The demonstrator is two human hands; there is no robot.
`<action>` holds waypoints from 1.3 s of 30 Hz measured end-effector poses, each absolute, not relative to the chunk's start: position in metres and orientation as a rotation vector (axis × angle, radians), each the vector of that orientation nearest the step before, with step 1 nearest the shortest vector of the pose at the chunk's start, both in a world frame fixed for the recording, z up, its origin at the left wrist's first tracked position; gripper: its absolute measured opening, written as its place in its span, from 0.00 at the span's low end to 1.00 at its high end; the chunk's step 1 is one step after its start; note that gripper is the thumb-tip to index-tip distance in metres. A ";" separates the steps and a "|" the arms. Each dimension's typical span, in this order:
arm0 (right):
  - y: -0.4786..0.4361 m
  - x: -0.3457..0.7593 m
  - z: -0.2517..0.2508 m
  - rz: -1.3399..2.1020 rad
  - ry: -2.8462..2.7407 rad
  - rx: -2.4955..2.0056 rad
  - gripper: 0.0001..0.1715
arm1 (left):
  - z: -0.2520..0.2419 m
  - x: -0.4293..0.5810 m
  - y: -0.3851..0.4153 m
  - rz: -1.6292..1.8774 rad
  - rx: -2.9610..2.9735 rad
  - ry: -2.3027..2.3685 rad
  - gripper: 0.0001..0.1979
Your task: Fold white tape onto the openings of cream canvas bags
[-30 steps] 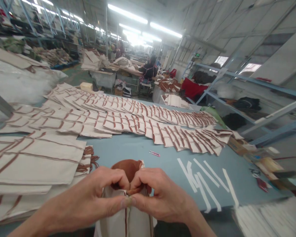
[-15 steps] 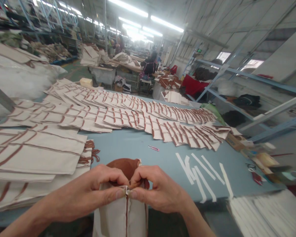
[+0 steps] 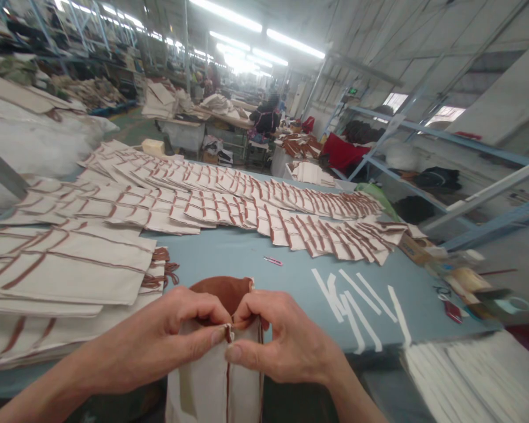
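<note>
Directly before me is an off-white fabric bag with a brown inside, its mouth facing up. A dark seam runs down the side nearest me. My left hand pinches the bag's top edge just left of that seam, thumb outside and fingers over the rim. On the other side of the seam, my right hand grips the same edge, its thumb against the outer cloth. The thumbs are slightly apart, with a bit of pale seam end showing between them. The fingertips inside the bag are partly hidden.
Overlapping rows of off-white pieces with brown strips cover the far table. A fabric stack lies left. On the blue tabletop are a small pink tool and white strips. A person sits farther back.
My right thumb has slid slightly down and away from the left thumb, showing more of the seam end. Both hands still hold the bag's edge. The view has shifted a little.
</note>
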State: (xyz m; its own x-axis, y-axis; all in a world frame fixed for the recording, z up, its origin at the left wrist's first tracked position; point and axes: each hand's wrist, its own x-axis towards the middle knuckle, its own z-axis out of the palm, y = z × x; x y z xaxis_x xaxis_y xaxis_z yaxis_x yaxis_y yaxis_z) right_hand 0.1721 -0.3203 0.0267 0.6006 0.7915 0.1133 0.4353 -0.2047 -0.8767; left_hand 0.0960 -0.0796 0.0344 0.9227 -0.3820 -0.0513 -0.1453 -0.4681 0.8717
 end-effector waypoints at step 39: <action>-0.325 0.155 0.024 0.293 -1.079 -1.806 0.08 | 0.034 0.085 -0.087 -0.093 2.291 -0.507 0.11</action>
